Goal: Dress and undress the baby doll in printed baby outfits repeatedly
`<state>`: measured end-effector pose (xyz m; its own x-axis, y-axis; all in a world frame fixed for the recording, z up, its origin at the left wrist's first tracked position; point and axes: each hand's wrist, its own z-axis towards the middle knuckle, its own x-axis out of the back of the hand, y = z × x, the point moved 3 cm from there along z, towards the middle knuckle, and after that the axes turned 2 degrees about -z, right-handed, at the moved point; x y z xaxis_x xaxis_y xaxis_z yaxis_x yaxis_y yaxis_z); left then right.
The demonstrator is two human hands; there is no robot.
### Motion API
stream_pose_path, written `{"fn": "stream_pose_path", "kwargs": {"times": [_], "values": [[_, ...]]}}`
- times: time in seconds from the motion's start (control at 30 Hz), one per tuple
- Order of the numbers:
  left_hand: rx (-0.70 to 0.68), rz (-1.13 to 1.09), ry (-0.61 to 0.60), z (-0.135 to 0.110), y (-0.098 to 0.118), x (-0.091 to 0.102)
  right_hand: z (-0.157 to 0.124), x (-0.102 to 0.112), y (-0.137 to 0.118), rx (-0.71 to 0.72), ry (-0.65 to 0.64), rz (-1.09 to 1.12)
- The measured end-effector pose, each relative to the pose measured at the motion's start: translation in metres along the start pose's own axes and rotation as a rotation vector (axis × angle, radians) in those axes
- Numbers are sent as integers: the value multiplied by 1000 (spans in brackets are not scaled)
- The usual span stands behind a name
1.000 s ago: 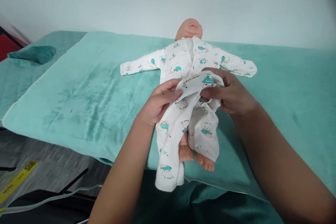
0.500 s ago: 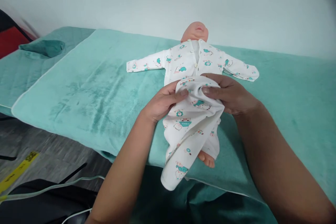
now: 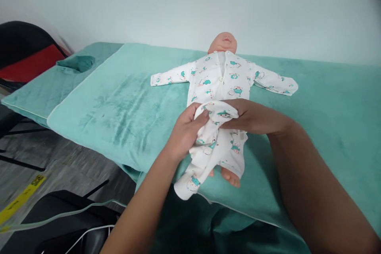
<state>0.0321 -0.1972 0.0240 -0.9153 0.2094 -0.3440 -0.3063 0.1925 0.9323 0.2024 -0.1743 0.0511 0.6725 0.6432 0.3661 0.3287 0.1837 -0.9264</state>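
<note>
A baby doll (image 3: pixel 222 42) lies on its back on a teal towel (image 3: pixel 119 103), dressed in a white romper (image 3: pixel 220 79) printed with teal animals, sleeves spread wide. My left hand (image 3: pixel 186 133) pinches a bunched fold of the romper's lower part at the doll's waist. My right hand (image 3: pixel 253 116) grips the same fold from the right side. One loose romper leg (image 3: pixel 190 182) hangs over the towel's front edge. The doll's bare feet (image 3: pixel 230 176) stick out below the cloth.
The towel covers a teal-draped table against a pale wall. A folded dark teal cloth (image 3: pixel 76 62) lies at the back left. A black chair with a red seat (image 3: pixel 26 57) stands far left. Black equipment, a cable and yellow floor tape (image 3: pixel 18 202) lie below left.
Both hands have gathered the romper's lower part tighter and moved it down toward the doll's waist. The hanging leg has been drawn up shorter. My view has shifted left.
</note>
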Motion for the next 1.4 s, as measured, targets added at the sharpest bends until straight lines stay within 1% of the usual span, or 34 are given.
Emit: {"fn": "stream_pose_path", "kwargs": {"times": [0.1, 0.13, 0.2, 0.27, 0.37, 0.43, 0.5, 0.63, 0.7, 0.77, 0.9, 1.0, 1.07, 1.17, 1.23, 1.3, 1.33, 1.4], "values": [[130, 27, 198, -47, -6, -11, 3, -3, -11, -82, -58, -176], [154, 25, 250, -62, -7, -15, 3, -5, -15, -98, -80, -231], [183, -47, 323, -89, -7, -24, 5, -10, -20, -109, -119, -320], [221, -158, 381, -106, -4, -31, 6, -14, -21, -118, -139, -389], [278, -271, 432, -119, 0, -38, 8, -18, -18, -131, -139, -452], [302, -308, 464, -123, -1, -39, 10, -20, -17, -127, -136, -483], [317, -322, 507, -126, -8, -36, 11, -22, -17, -114, -122, -529], [264, -241, 580, -129, -27, -20, 11, -27, -16, -79, -81, -651], [242, -200, 591, -129, -33, -11, 11, -31, -15, -70, -54, -708], [242, -216, 590, -128, -36, -5, 11, -33, -13, -86, -36, -758], [263, -336, 564, -124, -36, 2, 13, -38, -12, -135, -37, -868], [332, -426, 563, -123, -41, 6, 14, -40, -14, -133, -38, -921], [395, -471, 546, -124, -46, 7, 13, -41, -15, -112, -47, -925], [467, -501, 496, -124, -52, 2, 11, -40, -16, -77, -62, -880], [467, -544, 454, -122, -54, -3, 9, -37, -15, -59, -70, -820], [441, -586, 386, -117, -54, -6, 8, -35, -14, -49, -75, -757], [432, -583, 351, -114, -54, -7, 7, -33, -14, -50, -75, -730], [418, -511, 307, -107, -52, -3, 7, -31, -13, -64, -66, -697]]}}
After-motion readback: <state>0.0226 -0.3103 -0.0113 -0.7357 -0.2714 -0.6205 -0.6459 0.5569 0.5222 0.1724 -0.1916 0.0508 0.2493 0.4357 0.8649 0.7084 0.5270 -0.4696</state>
